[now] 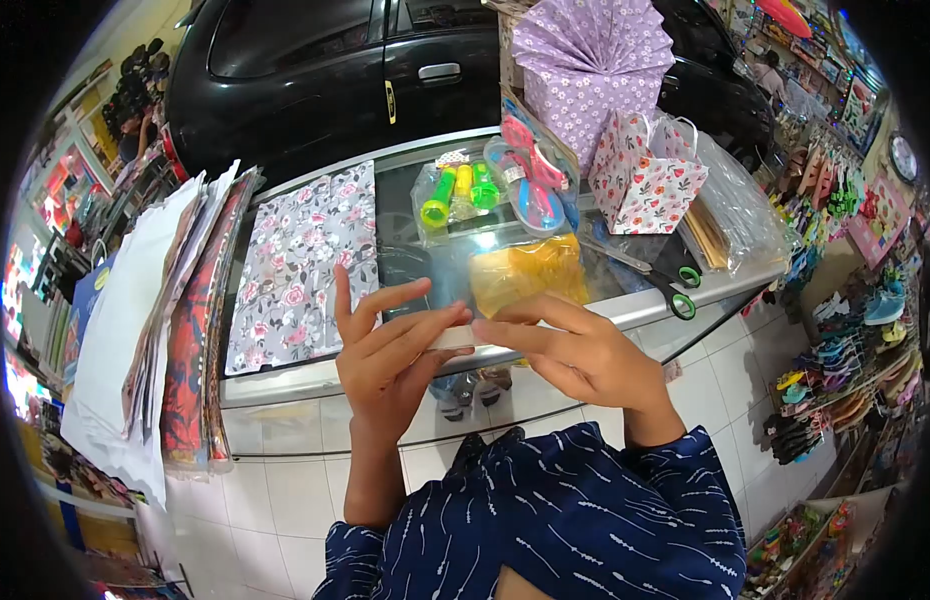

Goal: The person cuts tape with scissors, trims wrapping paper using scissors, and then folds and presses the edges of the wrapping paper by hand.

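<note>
Both my hands meet in front of the glass counter. My left hand [385,360] pinches a short, pale, translucent strip [453,339] that looks like tape, its other fingers raised and spread. At the strip's right end, the fingertips of my right hand [575,350] are pressed together on it. Beyond my left hand, a grey rose-patterned paper sheet [305,260] lies flat on the counter. A crinkled clear packet with yellow contents [530,275] is just beyond my right hand. Green-handled scissors [655,280] lie to its right, blades pointing left.
Stacked paper sheets [135,320] lean over the counter's left end. A bag of green and yellow items [460,195], pink and blue scissors [530,175], a floral gift bag [645,180] and a purple fan-topped bag [590,90] stand behind. A black car [315,90] is beyond the glass counter [625,318].
</note>
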Tool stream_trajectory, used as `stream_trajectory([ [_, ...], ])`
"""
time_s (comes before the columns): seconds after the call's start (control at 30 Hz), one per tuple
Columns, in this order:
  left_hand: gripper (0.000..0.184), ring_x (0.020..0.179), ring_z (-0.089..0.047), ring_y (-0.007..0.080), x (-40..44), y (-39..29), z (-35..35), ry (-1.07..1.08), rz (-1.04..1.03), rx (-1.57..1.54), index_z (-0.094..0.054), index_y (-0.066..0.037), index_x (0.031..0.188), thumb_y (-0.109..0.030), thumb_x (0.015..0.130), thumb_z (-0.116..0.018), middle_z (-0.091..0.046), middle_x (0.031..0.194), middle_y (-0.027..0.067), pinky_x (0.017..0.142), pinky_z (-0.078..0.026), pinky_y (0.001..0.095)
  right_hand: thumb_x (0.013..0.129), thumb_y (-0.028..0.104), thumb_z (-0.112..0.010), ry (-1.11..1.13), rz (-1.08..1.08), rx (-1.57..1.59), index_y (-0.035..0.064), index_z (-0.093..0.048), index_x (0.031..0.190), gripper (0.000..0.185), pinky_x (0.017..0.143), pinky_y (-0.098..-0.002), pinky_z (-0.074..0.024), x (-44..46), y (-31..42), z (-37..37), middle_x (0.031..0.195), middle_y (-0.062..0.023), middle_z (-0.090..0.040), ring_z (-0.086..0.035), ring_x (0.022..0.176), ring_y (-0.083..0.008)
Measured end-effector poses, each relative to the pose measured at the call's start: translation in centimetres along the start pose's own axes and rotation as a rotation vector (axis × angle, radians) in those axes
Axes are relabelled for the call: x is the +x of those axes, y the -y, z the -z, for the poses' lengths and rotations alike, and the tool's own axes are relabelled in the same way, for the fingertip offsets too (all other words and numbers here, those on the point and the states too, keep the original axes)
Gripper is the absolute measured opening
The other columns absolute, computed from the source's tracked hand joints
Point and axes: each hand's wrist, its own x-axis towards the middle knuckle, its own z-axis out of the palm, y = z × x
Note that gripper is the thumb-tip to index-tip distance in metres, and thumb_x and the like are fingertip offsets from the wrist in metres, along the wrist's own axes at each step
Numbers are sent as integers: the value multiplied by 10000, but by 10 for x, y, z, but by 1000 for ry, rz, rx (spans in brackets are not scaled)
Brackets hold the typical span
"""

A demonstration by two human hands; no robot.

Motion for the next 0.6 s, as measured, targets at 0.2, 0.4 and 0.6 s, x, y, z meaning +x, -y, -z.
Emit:
stream_trajectory([
  [0.2,366,1034,-573,206,11,21,13,70,-45,47,-692,-157,1037,-159,672,-709,-685,923,-21,1105,-94,526,755,60,-683,18,21,-63,44,-611,1137,388,689,-294,-507,16,-1,-10,961,-110,-631,-628,815,-236],
  [0.4,415,1078,-539,244,13,30,9,-49,92,-129,-632,-120,1096,-147,697,-743,-615,1115,49,1082,-155,529,754,82,-718,-125,-12,35,29,-590,1019,299,651,-288,-512,26,-8,-28,885,-93,-636,-646,757,-213],
  [0.6,361,974,-558,213,2,26,3,-38,150,-213,-663,-94,1002,-126,663,-785,-622,978,44,1063,-225,501,771,52,-712,-254,-22,132,26,-509,1049,346,628,-280,-497,25,-15,-47,880,-100,-610,-632,734,-183],
])
